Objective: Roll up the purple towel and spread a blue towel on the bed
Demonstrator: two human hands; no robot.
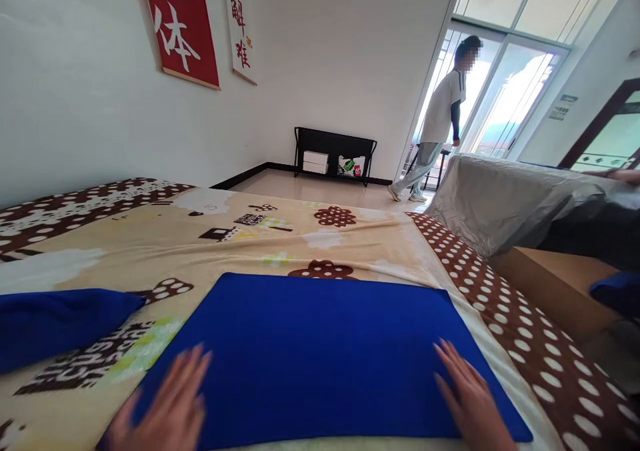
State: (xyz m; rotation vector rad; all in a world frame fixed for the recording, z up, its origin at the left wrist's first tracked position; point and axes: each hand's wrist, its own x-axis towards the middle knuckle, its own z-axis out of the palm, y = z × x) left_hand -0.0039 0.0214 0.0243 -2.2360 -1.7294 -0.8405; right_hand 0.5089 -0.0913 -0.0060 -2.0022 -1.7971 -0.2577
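Observation:
A blue cloth (320, 357) lies spread flat in front of me, on a patterned blanket (280, 237). My left hand (167, 397) is over the cloth's near left part, fingers stretched out and slightly blurred. Over its near right part, my right hand (465, 391) lies with the fingers extended. Neither hand grips anything; both seem to rest on the cloth, though exact contact is hard to tell. A second blue cloth (60, 324), folded or bunched, lies at the left, apart from my left hand.
A cardboard box (560, 284) with dark blue fabric (620, 291) stands at the right. Behind it is something covered in grey plastic sheeting (505, 197). A person (440, 117) walks by the glass doors. A black rack (335, 154) stands against the far wall.

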